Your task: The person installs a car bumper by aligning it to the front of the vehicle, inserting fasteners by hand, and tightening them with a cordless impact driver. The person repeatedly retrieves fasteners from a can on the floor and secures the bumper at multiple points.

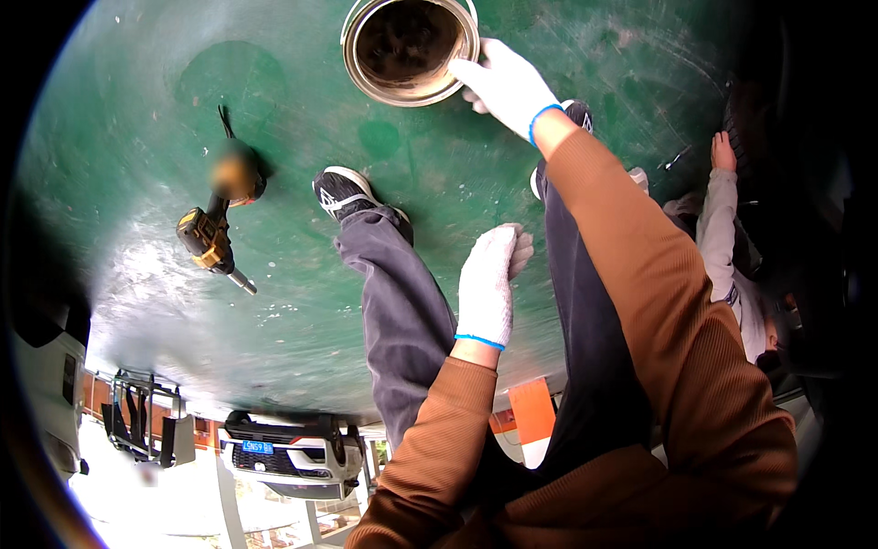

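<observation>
A round metal can (pixel 355 75) with a wire handle stands on the green floor at the top of the view, dark and coated inside. My right hand (pixel 512 90), in a white knit glove with a blue cuff, grips its right rim, thumb over the edge and fingers outside. Between my legs my left hand (pixel 487 285), gloved alike, hangs above the floor. Its fingers are loosely bent, and nothing shows in them; the palm side is partly hidden.
On the floor to the left lies a yellow-and-black cordless power tool (pixel 207 240) with a socket, beside a blurred round object (pixel 236 174). My shoes (pixel 344 190) flank the space below the can. Another person's arm (pixel 719 220) reaches by a dark tire at right. A white car (pixel 291 457) stands behind.
</observation>
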`<state>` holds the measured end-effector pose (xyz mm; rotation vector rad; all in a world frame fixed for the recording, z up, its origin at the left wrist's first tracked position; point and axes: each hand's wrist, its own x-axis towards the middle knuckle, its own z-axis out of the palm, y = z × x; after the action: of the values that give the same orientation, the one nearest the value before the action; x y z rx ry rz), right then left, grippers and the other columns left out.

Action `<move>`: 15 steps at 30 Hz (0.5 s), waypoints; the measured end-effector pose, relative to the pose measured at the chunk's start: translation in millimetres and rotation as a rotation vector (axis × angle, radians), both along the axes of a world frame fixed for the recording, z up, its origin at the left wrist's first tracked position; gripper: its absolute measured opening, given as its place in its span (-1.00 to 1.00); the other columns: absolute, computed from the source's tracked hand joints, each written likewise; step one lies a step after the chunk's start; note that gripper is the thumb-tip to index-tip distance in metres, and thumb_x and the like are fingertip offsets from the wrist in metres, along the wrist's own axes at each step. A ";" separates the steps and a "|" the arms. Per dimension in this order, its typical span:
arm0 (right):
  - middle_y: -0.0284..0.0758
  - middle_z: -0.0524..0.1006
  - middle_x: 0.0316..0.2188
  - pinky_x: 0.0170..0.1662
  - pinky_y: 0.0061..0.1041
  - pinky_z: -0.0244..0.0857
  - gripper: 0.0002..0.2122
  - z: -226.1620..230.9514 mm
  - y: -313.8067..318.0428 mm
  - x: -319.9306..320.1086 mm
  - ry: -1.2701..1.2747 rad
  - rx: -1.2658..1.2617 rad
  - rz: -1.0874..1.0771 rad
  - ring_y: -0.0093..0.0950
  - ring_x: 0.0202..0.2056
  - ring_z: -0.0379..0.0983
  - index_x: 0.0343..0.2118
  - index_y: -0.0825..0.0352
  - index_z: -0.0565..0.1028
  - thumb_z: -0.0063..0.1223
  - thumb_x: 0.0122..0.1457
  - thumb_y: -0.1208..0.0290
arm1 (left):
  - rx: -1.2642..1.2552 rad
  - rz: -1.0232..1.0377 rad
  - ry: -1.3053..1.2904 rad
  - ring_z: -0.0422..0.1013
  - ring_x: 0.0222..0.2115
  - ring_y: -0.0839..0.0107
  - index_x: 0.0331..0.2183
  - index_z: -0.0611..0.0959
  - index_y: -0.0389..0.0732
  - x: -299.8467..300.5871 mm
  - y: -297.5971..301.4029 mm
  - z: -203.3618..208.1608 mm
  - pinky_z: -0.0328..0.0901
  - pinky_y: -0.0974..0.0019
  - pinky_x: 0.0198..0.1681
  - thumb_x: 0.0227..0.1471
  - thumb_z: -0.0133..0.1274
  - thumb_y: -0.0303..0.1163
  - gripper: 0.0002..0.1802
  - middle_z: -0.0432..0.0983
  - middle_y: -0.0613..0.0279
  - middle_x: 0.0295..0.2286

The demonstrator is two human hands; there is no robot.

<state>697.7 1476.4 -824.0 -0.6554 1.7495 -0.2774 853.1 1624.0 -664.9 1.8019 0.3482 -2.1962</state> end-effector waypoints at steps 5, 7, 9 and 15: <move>-0.25 0.63 -0.18 -0.21 -0.46 0.57 -0.54 -31.2 5.7 11.4 0.148 -0.060 0.031 -0.51 -0.25 0.60 0.04 0.43 0.50 0.22 0.35 0.08 | -0.030 -0.016 -0.006 0.60 -0.06 0.22 0.08 0.62 -0.32 -2.2 -0.7 0.6 0.45 0.17 0.13 0.43 0.05 -0.16 -0.57 0.66 -0.01 -0.05; -0.26 0.63 -0.19 -0.21 -0.47 0.56 -0.54 -30.1 10.1 11.7 0.124 -0.078 0.019 -0.51 -0.26 0.59 0.05 0.44 0.50 0.21 0.36 0.09 | -0.038 -0.014 -0.006 0.60 -0.06 0.22 0.08 0.62 -0.32 -2.9 4.2 -0.6 0.45 0.17 0.13 0.44 0.04 -0.16 -0.57 0.66 -0.01 -0.04; -0.26 0.63 -0.20 -0.21 -0.48 0.55 -0.53 -25.3 12.3 9.7 0.074 -0.073 -0.005 -0.52 -0.25 0.60 0.07 0.45 0.50 0.20 0.37 0.10 | -0.038 -0.026 -0.010 0.60 -0.06 0.22 0.08 0.62 -0.32 -4.9 4.2 -0.6 0.45 0.17 0.13 0.44 0.04 -0.16 -0.57 0.66 -0.01 -0.04; -0.14 0.65 -0.15 -0.08 -0.37 0.51 -0.51 -29.2 11.7 4.7 0.059 -0.107 0.000 -0.34 -0.16 0.60 0.08 0.46 0.53 0.17 0.35 0.06 | -0.027 -0.039 -0.018 0.60 -0.04 0.20 0.09 0.61 -0.34 -6.7 4.2 1.2 0.45 0.16 0.14 0.44 0.03 -0.16 -0.56 0.65 -0.02 -0.03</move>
<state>702.4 1488.1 -853.1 -0.7473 1.7998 -0.3569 846.4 1628.2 -663.7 1.8278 0.2801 -2.1988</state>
